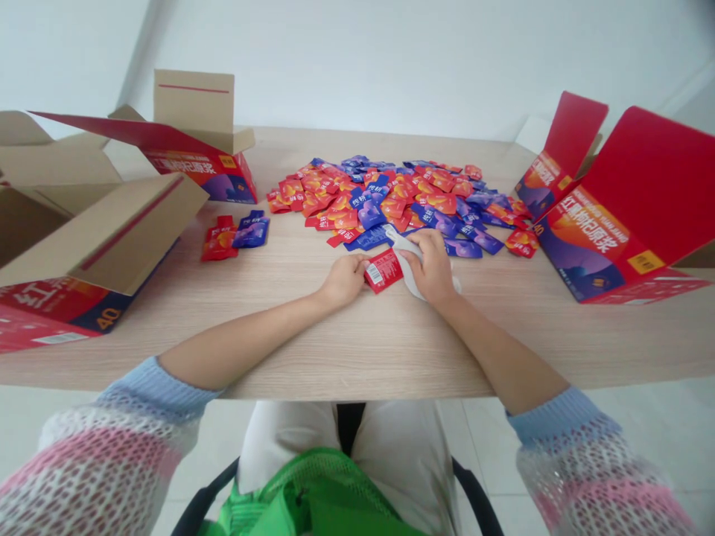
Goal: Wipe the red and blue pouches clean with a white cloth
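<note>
My left hand (pixel 347 280) pinches one end of a red pouch (pixel 384 270), whose printed side with a barcode faces up. In my right hand (pixel 433 266) is a white cloth (pixel 410 272), bunched under the fingers and pressed against the pouch's other end. Just beyond both hands lies a wide pile of red and blue pouches (pixel 391 197) on the table. To the left, apart from the pile, a red pouch (pixel 220 240) and a blue pouch (pixel 251 229) lie side by side.
Open printed cartons stand on both sides: a near left carton (pixel 83 290), a far left carton (pixel 223 175), a near right carton (pixel 600 246) and a far right carton (pixel 541 182). The wooden table's front edge (pixel 357 391) runs close to my lap.
</note>
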`<state>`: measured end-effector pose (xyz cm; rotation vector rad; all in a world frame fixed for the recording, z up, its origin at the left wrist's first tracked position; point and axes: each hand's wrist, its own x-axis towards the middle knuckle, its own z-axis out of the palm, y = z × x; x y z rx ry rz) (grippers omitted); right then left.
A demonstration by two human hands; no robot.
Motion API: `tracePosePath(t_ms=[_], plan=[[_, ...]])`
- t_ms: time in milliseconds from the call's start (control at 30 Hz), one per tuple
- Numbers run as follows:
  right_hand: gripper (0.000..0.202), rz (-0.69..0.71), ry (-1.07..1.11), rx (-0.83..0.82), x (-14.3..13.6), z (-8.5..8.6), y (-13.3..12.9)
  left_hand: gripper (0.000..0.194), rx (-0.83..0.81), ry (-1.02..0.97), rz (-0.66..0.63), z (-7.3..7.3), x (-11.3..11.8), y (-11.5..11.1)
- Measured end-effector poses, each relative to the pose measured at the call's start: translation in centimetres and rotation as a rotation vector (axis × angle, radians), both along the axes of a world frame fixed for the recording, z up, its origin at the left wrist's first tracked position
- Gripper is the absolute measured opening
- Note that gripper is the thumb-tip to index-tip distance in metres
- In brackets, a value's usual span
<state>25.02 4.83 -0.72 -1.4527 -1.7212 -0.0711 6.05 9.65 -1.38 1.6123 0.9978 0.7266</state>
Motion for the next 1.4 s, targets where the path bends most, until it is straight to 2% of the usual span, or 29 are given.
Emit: tracePosePath(t_ms=[100,200,300,400,500,600,733,800,900,1000,1133,1267,1400], plan=[[0.035,0.084,-0.083,-0.054,-0.6,-0.3,-0.3,0.018,-0.311,-0.174,0.062,0.3,0.0,0.4],[0.034,0.151,-0.21,-0.133,-1.2,-0.6,-0.6,0.019,-0.419,-0.204,0.122,0.9,0.1,0.4],[0.035,0.158,-0.279,-0.182,-1.9,-0.6,-0.9,0.027,-0.455,-0.2,0.137,1.4,0.2,0.3],[0.036,0.236,-0.302,-0.232,-2.4,-0.2,-1.5,0.025,-0.476,-0.194,0.108,1.5,0.3,0.4],[0.03,0.321,-0.316,-0.191,-2.6,0.2,-1.9,0.025,-0.458,-0.191,0.098,1.3,0.2,0.7],[0.023,0.332,-0.331,-0.135,-2.6,0.5,-1.8,0.028,-0.442,-0.184,0.082,1.0,0.1,0.9],[0.028,0.368,-0.303,-0.258,-1.7,0.5,-1.1,0.028,-0.413,-0.162,0.06,0.7,0.1,1.0],[0.031,0.301,-0.301,-0.296,-0.9,0.5,-0.8,0.027,-0.399,-0.138,0.06,0.7,0.2,0.9],[0.033,0.13,-0.345,-0.321,0.4,0.5,-0.4,0.022,-0.389,-0.135,0.073,0.8,0.1,0.7],[0.032,-0.025,-0.391,-0.38,1.3,0.4,-0.2,0.016,-0.45,-0.153,0.064,1.2,-0.1,0.8],[0.033,-0.163,-0.467,-0.438,2.1,0.3,-0.1,0.021,-0.503,-0.107,0.034,1.5,-0.2,0.8],[0.035,-0.201,-0.375,-0.418,3.0,0.8,-0.2,0.026,-0.432,-0.08,0.032,1.2,0.2,0.6],[0.033,-0.098,-0.106,-0.226,2.2,1.7,-0.5,0.029,-0.355,-0.079,0.014,0.9,0.3,0.2]])
